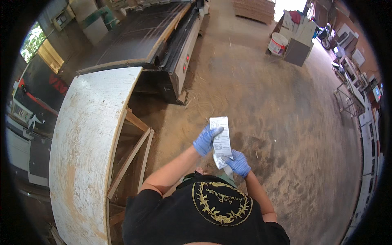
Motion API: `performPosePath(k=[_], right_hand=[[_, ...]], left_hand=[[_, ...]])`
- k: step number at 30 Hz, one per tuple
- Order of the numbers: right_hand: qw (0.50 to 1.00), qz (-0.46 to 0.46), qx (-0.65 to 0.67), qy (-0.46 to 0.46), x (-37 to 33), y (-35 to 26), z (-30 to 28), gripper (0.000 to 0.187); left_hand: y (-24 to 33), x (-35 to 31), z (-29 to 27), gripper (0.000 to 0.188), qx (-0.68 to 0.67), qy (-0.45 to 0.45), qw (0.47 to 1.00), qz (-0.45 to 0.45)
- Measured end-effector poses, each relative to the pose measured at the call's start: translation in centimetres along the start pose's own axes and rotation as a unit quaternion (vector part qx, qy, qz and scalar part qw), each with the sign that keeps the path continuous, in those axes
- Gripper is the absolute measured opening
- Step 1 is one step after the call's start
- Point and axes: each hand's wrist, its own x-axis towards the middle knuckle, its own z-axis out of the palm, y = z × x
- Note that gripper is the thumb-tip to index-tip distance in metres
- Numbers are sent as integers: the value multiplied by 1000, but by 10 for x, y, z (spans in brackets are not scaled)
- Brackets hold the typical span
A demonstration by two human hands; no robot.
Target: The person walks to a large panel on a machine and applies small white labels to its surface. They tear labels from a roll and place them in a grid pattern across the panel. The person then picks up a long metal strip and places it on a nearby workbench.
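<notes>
A strip of white printed labels (221,139) hangs between my hands in front of my body, its lower end folding back on itself. My left hand (206,141), in a blue glove, grips the strip's left edge near the top, with the thumb lying across its face. Lower down, my right hand (238,163), also gloved in blue, pinches the right edge near the bottom, thumb on top. The fingers behind the strip are hidden. Both hands are held above the dusty floor.
To my left stands a long white worn board (87,151) on wooden legs (130,163). Beyond it is a large dark-topped machine (139,32) with red buttons. A white bucket (278,43) and panels (297,52) stand at the far right. Sawdust covers the floor (286,122).
</notes>
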Motion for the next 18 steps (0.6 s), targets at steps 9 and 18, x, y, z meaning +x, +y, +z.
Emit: performPosePath(k=[9, 18], right_hand=[[942, 246, -222, -61, 32, 108, -179, 25], [927, 355, -112, -46, 39, 237, -388, 29]], left_hand=[[91, 182, -45, 36, 16, 89, 961, 261], [119, 311, -27, 24, 98, 203, 917, 329]])
